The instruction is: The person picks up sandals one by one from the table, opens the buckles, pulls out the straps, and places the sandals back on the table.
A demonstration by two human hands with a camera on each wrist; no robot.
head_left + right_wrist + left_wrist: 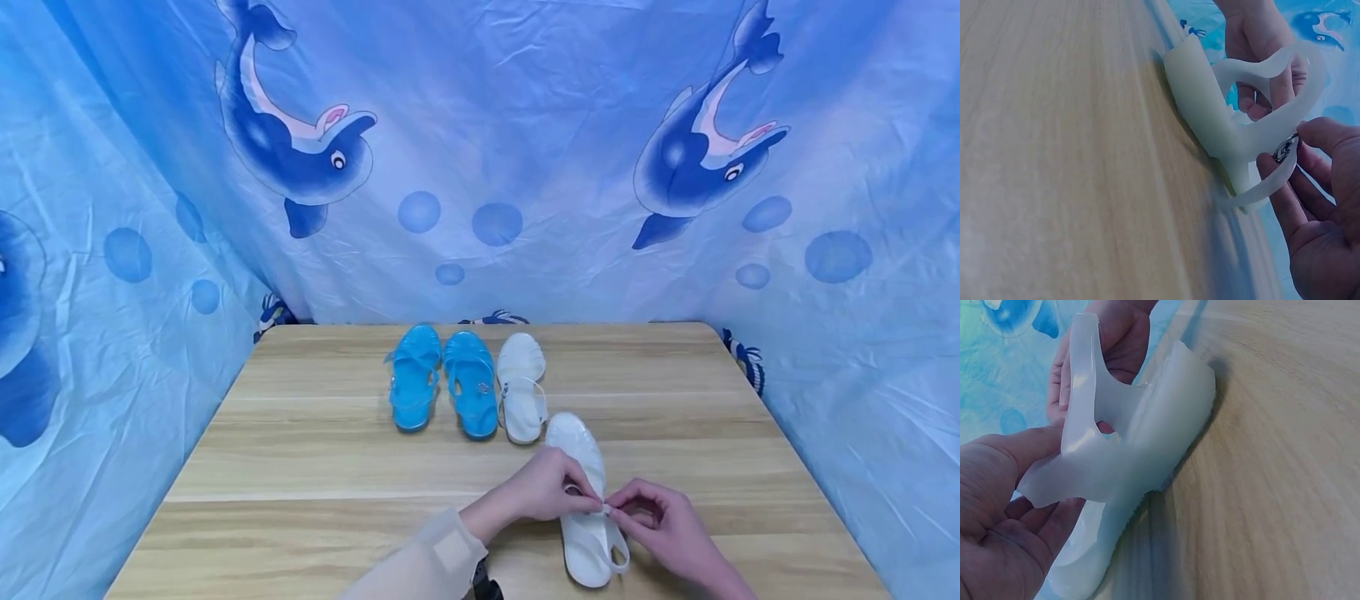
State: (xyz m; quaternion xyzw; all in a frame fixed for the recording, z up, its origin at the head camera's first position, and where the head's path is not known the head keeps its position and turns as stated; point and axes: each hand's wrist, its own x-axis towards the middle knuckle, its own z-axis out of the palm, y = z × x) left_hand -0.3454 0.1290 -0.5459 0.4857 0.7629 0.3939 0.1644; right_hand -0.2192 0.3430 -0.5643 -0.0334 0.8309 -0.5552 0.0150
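Observation:
A white jelly sandal (587, 550) lies near the front of the table, toe pointing away, with both hands meeting over its ankle strap. My left hand (551, 487) reaches across the sandal from the left; its thumb and fingers pinch a strap (1060, 481) at the side. From the other side, my right hand (667, 525) pinches the strap end with a small metal buckle (1285, 150) between thumb and fingertips. A looped heel strap (1310, 81) stands up above the sole in the right wrist view. The fingertips of both hands are close together at the buckle.
Behind the hands stand two blue sandals (413, 392) (472, 400) and a second white sandal (522, 408) in a row. The wooden table (300, 467) borders a blue dolphin-print curtain (465, 150) at the back and sides.

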